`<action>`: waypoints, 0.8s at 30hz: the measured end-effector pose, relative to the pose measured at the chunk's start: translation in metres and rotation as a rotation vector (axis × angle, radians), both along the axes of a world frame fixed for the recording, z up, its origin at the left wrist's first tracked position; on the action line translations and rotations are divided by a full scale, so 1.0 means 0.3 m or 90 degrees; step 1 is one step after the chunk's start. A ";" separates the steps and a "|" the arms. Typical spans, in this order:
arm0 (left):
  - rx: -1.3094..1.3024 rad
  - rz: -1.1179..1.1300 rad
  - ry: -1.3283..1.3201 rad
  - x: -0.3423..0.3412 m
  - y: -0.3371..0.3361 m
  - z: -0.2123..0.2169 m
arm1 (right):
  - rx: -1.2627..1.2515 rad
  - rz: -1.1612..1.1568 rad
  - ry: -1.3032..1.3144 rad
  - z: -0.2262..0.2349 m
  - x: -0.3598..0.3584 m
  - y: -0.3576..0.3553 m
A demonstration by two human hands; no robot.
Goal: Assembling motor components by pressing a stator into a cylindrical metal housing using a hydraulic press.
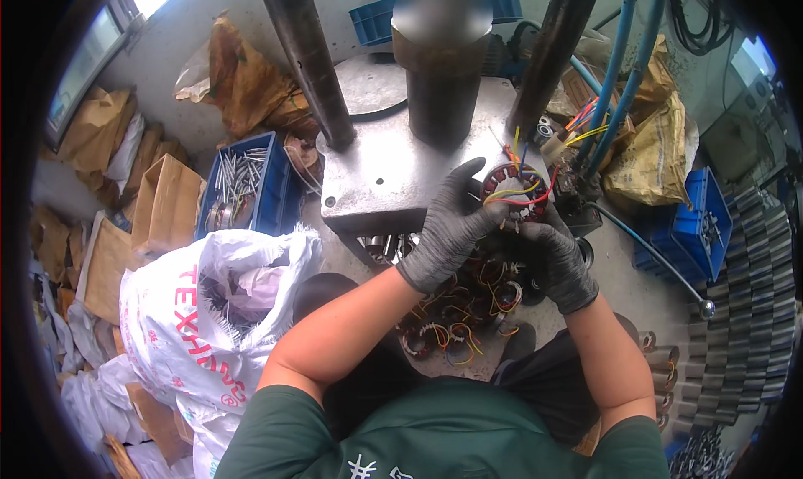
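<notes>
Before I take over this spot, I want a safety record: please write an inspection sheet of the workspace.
Surface: metal plate, shiny, with small dark holes.
Job's things: wound ring with coloured leads, held near the plate's front.
Clutter: more wired rings in a heap below; open white sack at left.
Hands: left hand and right hand, grey-gloved, both on the ring.
Cables: blue hoses, upper right.
Surroundings: stacked grey cylinders at right.
</notes>
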State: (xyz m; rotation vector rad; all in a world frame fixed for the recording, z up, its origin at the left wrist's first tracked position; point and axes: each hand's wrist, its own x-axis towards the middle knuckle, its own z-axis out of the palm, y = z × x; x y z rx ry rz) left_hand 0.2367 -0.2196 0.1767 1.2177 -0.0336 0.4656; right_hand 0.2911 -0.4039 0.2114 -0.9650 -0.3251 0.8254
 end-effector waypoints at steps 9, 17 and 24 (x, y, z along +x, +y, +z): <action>-0.028 -0.072 0.091 0.013 0.015 0.022 | -0.055 -0.028 -0.111 -0.024 -0.030 0.029; 0.084 0.027 0.163 0.033 0.026 -0.008 | -0.148 -0.024 -0.325 -0.116 -0.047 0.029; 0.275 0.087 0.162 0.028 0.031 -0.008 | -0.045 -0.064 -0.199 -0.052 -0.039 0.015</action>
